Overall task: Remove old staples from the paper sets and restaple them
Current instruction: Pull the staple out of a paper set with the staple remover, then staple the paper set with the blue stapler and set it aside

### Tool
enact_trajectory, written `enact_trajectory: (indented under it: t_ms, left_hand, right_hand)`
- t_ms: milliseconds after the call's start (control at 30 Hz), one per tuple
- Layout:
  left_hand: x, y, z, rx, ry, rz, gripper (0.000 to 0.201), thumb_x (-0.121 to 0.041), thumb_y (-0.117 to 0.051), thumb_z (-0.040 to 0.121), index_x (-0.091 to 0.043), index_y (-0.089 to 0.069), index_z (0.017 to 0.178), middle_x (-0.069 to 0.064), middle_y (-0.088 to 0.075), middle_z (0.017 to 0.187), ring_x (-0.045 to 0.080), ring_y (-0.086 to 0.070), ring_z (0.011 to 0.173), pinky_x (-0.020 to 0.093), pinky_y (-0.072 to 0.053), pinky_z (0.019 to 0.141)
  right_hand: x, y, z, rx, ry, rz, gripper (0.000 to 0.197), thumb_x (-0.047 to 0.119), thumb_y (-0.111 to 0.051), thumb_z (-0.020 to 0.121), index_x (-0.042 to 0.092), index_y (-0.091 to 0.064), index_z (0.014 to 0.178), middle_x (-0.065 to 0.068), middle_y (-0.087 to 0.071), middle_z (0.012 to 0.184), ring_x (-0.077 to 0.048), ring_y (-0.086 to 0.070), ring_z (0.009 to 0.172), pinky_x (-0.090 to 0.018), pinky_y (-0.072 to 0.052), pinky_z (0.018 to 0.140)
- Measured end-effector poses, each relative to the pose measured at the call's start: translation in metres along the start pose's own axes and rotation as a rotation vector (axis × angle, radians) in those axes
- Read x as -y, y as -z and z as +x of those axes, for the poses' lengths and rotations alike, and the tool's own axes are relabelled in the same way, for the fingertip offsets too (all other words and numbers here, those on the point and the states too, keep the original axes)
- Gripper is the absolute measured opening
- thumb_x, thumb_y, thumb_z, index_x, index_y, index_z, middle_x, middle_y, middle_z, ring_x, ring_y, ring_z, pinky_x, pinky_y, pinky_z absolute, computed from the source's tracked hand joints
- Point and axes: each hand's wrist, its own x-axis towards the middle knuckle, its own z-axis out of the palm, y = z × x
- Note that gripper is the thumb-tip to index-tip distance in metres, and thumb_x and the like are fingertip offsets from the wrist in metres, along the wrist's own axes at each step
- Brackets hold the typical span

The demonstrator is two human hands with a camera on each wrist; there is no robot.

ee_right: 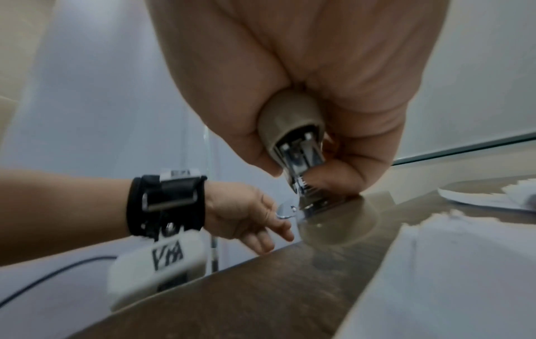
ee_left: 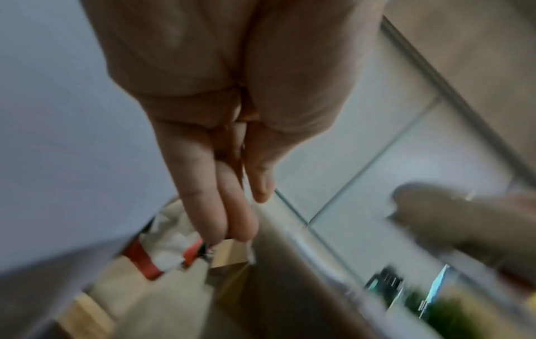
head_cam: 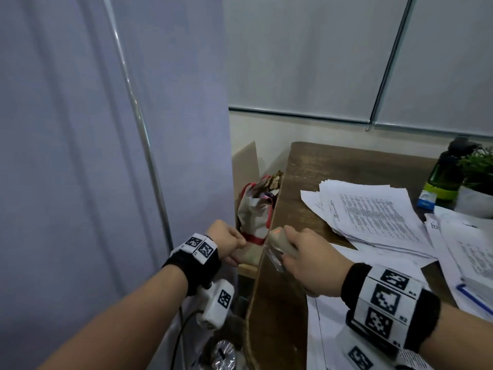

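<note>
My right hand (head_cam: 290, 253) grips a beige stapler (head_cam: 280, 240) at the left edge of the wooden table (head_cam: 306, 166). In the right wrist view the stapler (ee_right: 293, 135) points down, its metal nose touching the tabletop. My left hand (head_cam: 236, 247) hangs just past the table edge, over a cardboard box (head_cam: 246, 161). In the left wrist view its fingers (ee_left: 220, 195) point down and lie fairly straight with the thumb close by, and I see nothing between them. Printed paper sets (head_cam: 373, 212) lie fanned out on the table to the right. More sheets (head_cam: 333, 329) lie under my right forearm.
The box holds a crumpled red and white bag (head_cam: 256, 212) and other waste. A green bottle (head_cam: 448, 174) and a potted plant (head_cam: 477, 166) stand at the far right. A grey curtain (head_cam: 80, 129) and a metal pole (head_cam: 138, 116) close off the left.
</note>
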Motion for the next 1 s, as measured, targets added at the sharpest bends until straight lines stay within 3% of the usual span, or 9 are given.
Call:
enact_trajectory:
  t_ms: [67,133,200,300,433,600,767,833,1000]
  left_hand:
    - [0.006,-0.002,0.006,0.010,0.011,0.179,0.016,-0.007,-0.057,0.097,-0.005,-0.066,0.083,0.008,-0.063,0.052,0.027,-0.067,0.059,0.036,-0.060,0.059]
    - [0.009,-0.005,0.006,0.008,0.001,0.314,0.018,-0.008,-0.054,0.098,-0.004,-0.070,0.107,0.010,-0.065,0.072,0.027,-0.066,0.072,0.037,-0.060,0.071]
    - [0.009,-0.007,0.006,0.017,-0.005,0.361,0.026,-0.010,-0.051,0.101,-0.005,-0.066,0.121,0.011,-0.065,0.089,0.029,-0.069,0.078,0.034,-0.058,0.067]
    - [-0.003,-0.008,0.002,-0.029,-0.086,0.457,0.025,-0.017,-0.054,0.100,-0.002,-0.071,0.111,0.016,-0.071,0.095,0.030,-0.069,0.090,0.034,-0.054,0.077]
    - [-0.038,-0.016,-0.005,-0.002,-0.234,0.547,0.026,-0.027,-0.059,0.097,-0.006,-0.075,0.094,0.000,-0.061,0.065,0.014,-0.060,0.062,0.030,-0.052,0.067]
    - [-0.081,-0.062,-0.015,0.346,-0.220,0.811,0.049,-0.053,-0.062,0.089,-0.014,-0.069,0.117,0.005,-0.069,0.112,0.021,-0.066,0.098,0.034,-0.057,0.082]
    - [-0.103,-0.112,-0.012,0.337,-0.254,1.021,0.097,-0.069,-0.070,0.073,-0.008,-0.042,0.144,0.008,-0.048,0.144,0.026,-0.049,0.128,0.041,-0.041,0.107]
    - [-0.109,-0.126,-0.005,0.325,-0.227,1.033,0.108,-0.071,-0.074,0.065,-0.010,-0.036,0.146,0.007,-0.044,0.147,0.027,-0.046,0.131,0.042,-0.039,0.109]
    - [-0.118,-0.154,0.003,0.225,-0.192,1.059,0.094,-0.057,-0.081,0.067,-0.010,-0.040,0.137,0.006,-0.052,0.136,0.026,-0.053,0.121,0.041,-0.047,0.100]
  right_hand:
    - [-0.011,0.003,0.001,-0.016,-0.029,-0.008,0.039,0.021,-0.050,0.096,0.020,-0.040,0.133,-0.003,-0.046,0.115,-0.019,-0.053,0.094,-0.022,-0.041,0.072]
    - [-0.024,0.005,0.000,-0.040,-0.046,-0.011,0.026,0.020,-0.051,0.094,0.019,-0.047,0.119,-0.006,-0.052,0.107,-0.020,-0.056,0.087,-0.023,-0.040,0.068]
    - [-0.037,0.008,-0.005,-0.069,-0.047,0.000,0.008,0.018,-0.050,0.093,0.019,-0.050,0.101,-0.006,-0.054,0.091,-0.018,-0.056,0.075,-0.021,-0.038,0.060]
    - [-0.054,0.014,-0.016,-0.115,-0.040,0.029,0.008,0.017,-0.048,0.094,0.013,-0.051,0.087,-0.006,-0.057,0.073,-0.020,-0.056,0.064,-0.022,-0.040,0.053]
    - [-0.072,0.033,-0.034,-0.132,-0.119,0.137,0.016,0.025,-0.044,0.097,0.015,-0.056,0.094,-0.012,-0.064,0.073,-0.028,-0.063,0.061,-0.035,-0.049,0.054]
    - [-0.103,0.066,-0.060,-0.256,-0.222,0.149,0.025,0.024,-0.047,0.096,0.012,-0.057,0.115,-0.005,-0.069,0.089,-0.028,-0.065,0.082,-0.034,-0.049,0.068]
    - [-0.167,0.106,-0.094,-0.467,-0.372,0.096,0.043,0.015,-0.055,0.093,0.013,-0.050,0.136,-0.010,-0.063,0.115,-0.026,-0.058,0.091,-0.028,-0.043,0.074]
    - [-0.202,0.124,-0.109,-0.555,-0.427,0.086,0.042,0.013,-0.057,0.092,0.014,-0.052,0.134,-0.011,-0.064,0.113,-0.023,-0.056,0.087,-0.029,-0.043,0.074]
    - [-0.279,0.149,-0.135,-0.578,-0.599,0.102,0.032,0.019,-0.062,0.090,0.007,-0.061,0.121,-0.013,-0.067,0.108,-0.030,-0.059,0.097,-0.033,-0.046,0.085]
